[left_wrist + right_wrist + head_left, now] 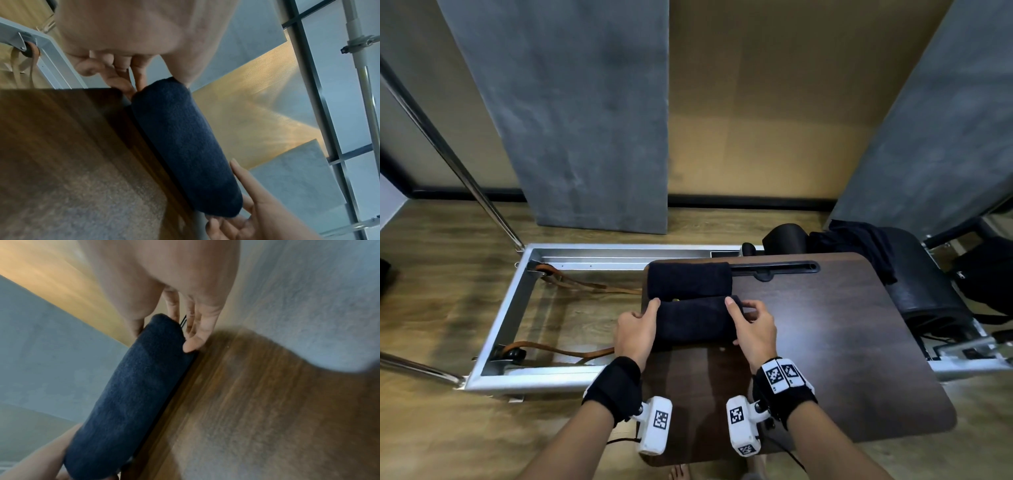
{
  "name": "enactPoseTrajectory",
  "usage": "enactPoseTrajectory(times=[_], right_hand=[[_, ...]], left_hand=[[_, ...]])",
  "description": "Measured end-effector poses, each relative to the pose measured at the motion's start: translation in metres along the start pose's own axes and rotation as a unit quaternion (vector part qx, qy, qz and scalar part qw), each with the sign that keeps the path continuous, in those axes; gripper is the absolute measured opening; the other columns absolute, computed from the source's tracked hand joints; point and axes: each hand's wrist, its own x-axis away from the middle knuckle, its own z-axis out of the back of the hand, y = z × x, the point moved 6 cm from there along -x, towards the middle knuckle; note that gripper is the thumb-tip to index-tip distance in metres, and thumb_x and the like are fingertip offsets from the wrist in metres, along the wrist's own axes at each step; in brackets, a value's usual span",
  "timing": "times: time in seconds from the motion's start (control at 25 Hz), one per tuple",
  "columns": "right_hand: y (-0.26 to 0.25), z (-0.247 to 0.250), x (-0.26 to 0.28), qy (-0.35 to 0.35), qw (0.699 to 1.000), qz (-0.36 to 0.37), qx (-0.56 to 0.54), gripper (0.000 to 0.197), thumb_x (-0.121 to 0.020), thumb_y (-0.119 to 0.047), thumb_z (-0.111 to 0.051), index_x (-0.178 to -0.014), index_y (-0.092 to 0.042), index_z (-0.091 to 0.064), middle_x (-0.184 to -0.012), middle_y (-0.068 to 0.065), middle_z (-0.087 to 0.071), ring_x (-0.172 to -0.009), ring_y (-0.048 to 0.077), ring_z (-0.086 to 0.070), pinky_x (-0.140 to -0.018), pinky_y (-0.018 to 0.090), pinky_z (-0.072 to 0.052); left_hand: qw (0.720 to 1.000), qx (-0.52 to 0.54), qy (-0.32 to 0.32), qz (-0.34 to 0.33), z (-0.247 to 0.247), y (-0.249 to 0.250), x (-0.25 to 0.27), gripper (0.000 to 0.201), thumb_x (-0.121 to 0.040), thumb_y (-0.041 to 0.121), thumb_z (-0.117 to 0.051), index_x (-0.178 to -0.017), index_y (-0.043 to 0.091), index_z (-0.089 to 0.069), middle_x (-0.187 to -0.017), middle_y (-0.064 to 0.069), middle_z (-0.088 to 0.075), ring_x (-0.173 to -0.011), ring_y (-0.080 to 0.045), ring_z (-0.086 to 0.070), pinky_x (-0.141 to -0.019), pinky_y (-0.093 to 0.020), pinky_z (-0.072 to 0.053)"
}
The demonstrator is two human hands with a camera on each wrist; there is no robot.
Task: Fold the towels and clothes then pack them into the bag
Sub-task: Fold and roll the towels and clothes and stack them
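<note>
Head view, both hands' grip (635,329) (753,327) curled round rolled towel (695,320)

Your left hand (115,48) grips one end of the rolled dark blue towel (185,146), fingers curled round it at the corner of the wooden table (61,138). Your right hand (252,216) cups the towel's other end.

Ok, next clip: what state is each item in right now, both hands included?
Near dark navy rolled terry towel: rolled, on the table, gripped at both ends.
Far dark navy rolled towel: rolled, lying free, beside the near one.
Left hand: fingers curled round the near roll's left end.
Right hand: grips its right end.
Black garment: unfolded, draped over black padded equipment.
Dark wooden table: bears both rolls.
</note>
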Motion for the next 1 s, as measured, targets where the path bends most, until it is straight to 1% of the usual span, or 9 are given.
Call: enactPoseTrajectory(times=[0.08, 0.16, 0.24, 0.36, 0.44, 0.52, 0.64, 0.76, 1.0], right_hand=[[0.002, -0.004, 0.007, -0.049, 0.998, 0.016, -0.035, 0.042, -0.084, -0.051, -0.080, -0.117, -0.032, -0.062, -0.118, -0.003, -0.068, -0.103, 0.012, -0.067, -0.076, 0.036, -0.065], [0.007, -0.006, 0.010, -0.078, 0.996, 0.034, -0.028, 0.055, -0.083, -0.040, -0.084, -0.131, -0.027, -0.061, -0.127, -0.004, -0.066, -0.114, 0.013, -0.065, -0.092, 0.038, -0.062], [0.009, -0.005, 0.010, -0.087, 0.995, 0.047, 0.004, 0.066, -0.083, -0.034, -0.086, -0.142, -0.022, -0.057, -0.133, -0.002, -0.063, -0.121, 0.015, -0.062, -0.103, 0.040, -0.056], [0.007, -0.007, 0.009, -0.090, 0.993, 0.070, 0.034, 0.060, -0.085, -0.036, -0.083, -0.139, -0.025, -0.061, -0.130, -0.003, -0.061, -0.117, 0.010, -0.061, -0.103, 0.034, -0.054], [0.007, -0.009, 0.010, -0.087, 0.992, 0.078, 0.049, 0.049, -0.090, -0.046, -0.076, -0.134, -0.029, -0.065, -0.126, -0.007, -0.059, -0.112, 0.003, -0.060, -0.099, 0.029, -0.052], [0.008, -0.011, 0.009, -0.075, 0.993, 0.074, 0.053, 0.043, -0.097, -0.054, -0.062, -0.132, -0.030, -0.067, -0.122, -0.008, -0.058, -0.108, 0.002, -0.058, -0.101, 0.030, -0.050], [0.009, -0.009, 0.004, -0.032, 0.987, 0.076, 0.136, 0.043, -0.103, -0.053, -0.051, -0.130, -0.026, -0.070, -0.112, -0.003, -0.056, -0.100, 0.011, -0.057, -0.092, 0.030, -0.047], [0.005, -0.006, -0.002, 0.006, 0.981, 0.073, 0.182, 0.039, -0.099, -0.053, -0.059, -0.114, -0.021, -0.075, -0.105, 0.006, -0.065, -0.102, 0.024, -0.063, -0.086, 0.036, -0.052], [-0.004, -0.007, -0.005, 0.026, 0.972, 0.032, 0.232, 0.043, -0.096, -0.051, -0.064, -0.127, -0.021, -0.067, -0.118, 0.009, -0.067, -0.111, 0.030, -0.064, -0.088, 0.041, -0.055]], left_hand=[[1.000, 0.011, 0.008, -0.004, 0.001, 0.005, 0.004, 0.054, -0.088, 0.068, -0.069, -0.092, 0.015, -0.062, -0.095, -0.004, -0.066, -0.087, -0.020, -0.062, -0.074, -0.037, -0.046], [0.999, 0.026, 0.006, -0.037, 0.002, 0.011, 0.012, 0.056, -0.088, 0.074, -0.066, -0.097, 0.018, -0.062, -0.099, -0.002, -0.067, -0.092, -0.018, -0.063, -0.076, -0.038, -0.048], [0.993, 0.031, -0.018, -0.111, 0.003, 0.012, 0.023, 0.059, -0.086, 0.079, -0.063, -0.112, 0.026, -0.058, -0.113, 0.003, -0.066, -0.104, -0.016, -0.064, -0.088, -0.040, -0.055], [0.975, 0.001, -0.070, -0.210, 0.004, 0.006, 0.038, 0.063, -0.086, 0.076, -0.068, -0.132, 0.040, -0.043, -0.134, 0.008, -0.056, -0.123, -0.014, -0.059, -0.101, -0.042, -0.055], [0.964, -0.017, -0.062, -0.260, 0.006, 0.004, 0.042, 0.055, -0.095, 0.064, -0.065, -0.140, 0.045, -0.039, -0.141, 0.011, -0.049, -0.127, -0.013, -0.056, -0.103, -0.039, -0.053], [0.952, -0.047, -0.047, -0.300, 0.005, 0.008, 0.043, 0.045, -0.104, 0.054, -0.056, -0.145, 0.048, -0.039, -0.142, 0.012, -0.044, -0.128, -0.012, -0.053, -0.103, -0.038, -0.051], [0.936, -0.108, -0.032, -0.334, -0.001, 0.009, 0.039, 0.036, -0.109, 0.049, -0.047, -0.145, 0.046, -0.045, -0.135, 0.009, -0.044, -0.124, -0.013, -0.053, -0.101, -0.038, -0.052], [0.941, -0.076, -0.033, -0.329, -0.001, 0.005, 0.030, 0.031, -0.107, 0.045, -0.054, -0.138, 0.042, -0.055, -0.129, 0.012, -0.051, -0.123, -0.010, -0.054, -0.105, -0.041, -0.050], [0.947, -0.030, -0.041, -0.318, -0.002, 0.001, 0.013, 0.024, -0.104, 0.037, -0.064, -0.128, 0.036, -0.064, -0.125, 0.012, -0.061, -0.120, -0.008, -0.058, -0.107, -0.047, -0.051]])
